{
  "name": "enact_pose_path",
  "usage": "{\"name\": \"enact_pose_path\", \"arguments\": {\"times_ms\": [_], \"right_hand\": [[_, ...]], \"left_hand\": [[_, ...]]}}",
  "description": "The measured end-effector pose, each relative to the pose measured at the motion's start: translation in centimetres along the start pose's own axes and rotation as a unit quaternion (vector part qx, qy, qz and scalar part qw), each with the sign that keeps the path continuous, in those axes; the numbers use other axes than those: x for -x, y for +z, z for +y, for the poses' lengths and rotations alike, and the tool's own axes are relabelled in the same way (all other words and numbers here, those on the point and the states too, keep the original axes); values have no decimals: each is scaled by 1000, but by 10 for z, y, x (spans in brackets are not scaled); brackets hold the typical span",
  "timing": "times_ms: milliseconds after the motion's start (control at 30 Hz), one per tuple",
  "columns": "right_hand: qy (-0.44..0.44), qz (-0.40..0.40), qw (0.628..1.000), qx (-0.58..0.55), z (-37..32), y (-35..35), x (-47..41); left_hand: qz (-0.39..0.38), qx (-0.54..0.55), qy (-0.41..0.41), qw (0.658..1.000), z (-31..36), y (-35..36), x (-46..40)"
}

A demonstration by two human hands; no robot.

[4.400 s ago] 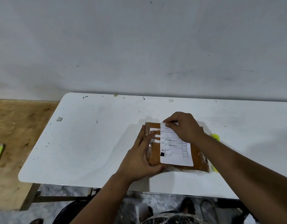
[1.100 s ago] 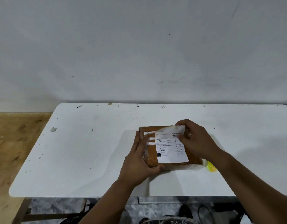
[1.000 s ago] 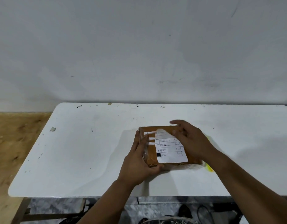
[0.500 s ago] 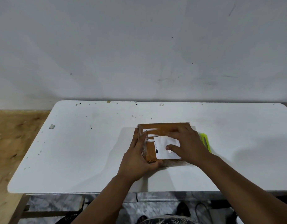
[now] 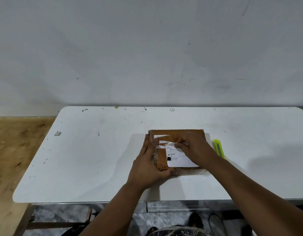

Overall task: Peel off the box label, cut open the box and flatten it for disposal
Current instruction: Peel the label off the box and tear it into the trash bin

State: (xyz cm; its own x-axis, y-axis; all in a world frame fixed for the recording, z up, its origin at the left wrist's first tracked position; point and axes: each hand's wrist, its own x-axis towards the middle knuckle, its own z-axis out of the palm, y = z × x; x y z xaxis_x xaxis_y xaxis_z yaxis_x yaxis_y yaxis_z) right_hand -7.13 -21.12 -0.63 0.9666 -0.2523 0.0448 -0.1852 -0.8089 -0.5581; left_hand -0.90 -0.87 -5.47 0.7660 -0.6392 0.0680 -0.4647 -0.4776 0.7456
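Observation:
A flat brown cardboard box (image 5: 177,133) wrapped in clear tape lies on the white table (image 5: 99,159). A white shipping label (image 5: 179,160) covers its near half; the label's far part is peeled back and hidden under my fingers. My left hand (image 5: 148,165) clamps the box's left edge and near left corner. My right hand (image 5: 192,148) lies across the box top, its fingertips pinching the label's folded upper edge. Only torn white strips of label show on the bare cardboard at the far left.
A yellow-green utility knife (image 5: 219,148) lies on the table just right of the box. A grey wall stands behind the table. A wooden surface (image 5: 14,150) adjoins the table's left side. Dark objects and a cable sit on the floor below the near edge.
My right hand has peeled the label's far edge toward me and regripped it further left. More bare cardboard shows at the far side. The left hand has stayed on the box's left edge.

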Motion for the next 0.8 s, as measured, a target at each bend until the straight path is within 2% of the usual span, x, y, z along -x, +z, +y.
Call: {"name": "enact_pose_path", "arguments": {"times_ms": [200, 433, 500, 567, 600, 633, 667, 733, 800], "right_hand": [[26, -13, 998, -60, -1, -14, 10], [118, 18, 973, -195, -3, -26, 17], [140, 50, 950, -275, -3, -31, 15], [167, 137, 894, -393, 3, -47, 9], [183, 168, 856, -454, 9, -58, 6], [195, 179, 837, -479, 14, -69, 5], [200, 181, 836, -479, 19, -77, 6], [193, 165, 868, -426, 31, -85, 11], [200, 170, 871, -415, 37, -84, 17]], "left_hand": [[-13, 1, -4, 1000, -2, -2, -1], [-24, 4, -9, 1000, -1, -4, -1], [-30, 4, -12, 999, 0, -5, -1], [-32, -2, -11, 999, 1, -5, 0], [-30, -2, -9, 999, 1, -5, 0], [-29, -3, -8, 1000, 1, -5, 0], [-29, -4, -8, 1000, 0, -5, -1], [-31, -6, -9, 999, 0, -4, -1], [-35, 0, -8, 999, 2, -5, 0]]}}
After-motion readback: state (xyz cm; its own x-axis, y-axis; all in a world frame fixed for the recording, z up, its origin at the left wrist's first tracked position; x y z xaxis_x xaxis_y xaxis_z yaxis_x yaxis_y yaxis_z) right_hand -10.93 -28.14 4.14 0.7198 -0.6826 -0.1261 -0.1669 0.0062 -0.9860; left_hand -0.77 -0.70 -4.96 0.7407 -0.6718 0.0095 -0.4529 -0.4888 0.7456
